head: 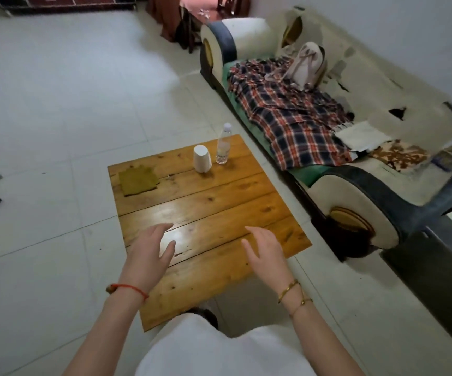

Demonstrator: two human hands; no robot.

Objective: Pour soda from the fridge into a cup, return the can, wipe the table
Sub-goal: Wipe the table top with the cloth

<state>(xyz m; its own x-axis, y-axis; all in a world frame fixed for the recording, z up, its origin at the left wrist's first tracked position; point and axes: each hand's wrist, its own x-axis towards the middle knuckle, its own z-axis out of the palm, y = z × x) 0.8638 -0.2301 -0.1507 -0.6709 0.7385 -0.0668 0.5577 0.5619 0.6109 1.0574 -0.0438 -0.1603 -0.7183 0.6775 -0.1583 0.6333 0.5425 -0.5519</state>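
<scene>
Your left hand [149, 248] hangs over the near-left part of the desk [219, 213], fingers [165, 227] straight and spread, holding nothing. Your right hand [267, 252] hangs over the near-right part, fingers loose and slightly bent, also holding nothing. Whether either palm touches the wood cannot be told. A red string sits on the left wrist, gold bangles on the right.

Edges: the desk is a low square of wooden planks, set askew to the floor tiles. Its near corner lies just in front of your white garment [219, 348]. Its right edge runs close beside the sofa [355, 221], leaving only a narrow strip of floor between. The left and far edges face open tiled floor [56, 104].

Surface: the white cup [202, 158] stands upside down near the far edge, well apart from both hands. A clear plastic bottle [223, 146] with a white cap stands upright just beside the cup, on its right. An olive-green cloth [138, 181] lies flat near the far-left corner. The middle and near planks are bare and show glare. No soda can shows in this view.

Room: a plaid blanket [287, 112] and a pale backpack [305, 66] lie on the sofa, whose backrest cover is peeling. A dark low unit [436, 280] stands at right, past the sofa arm. Small items lie at the far-left floor edge, too blurred to identify.
</scene>
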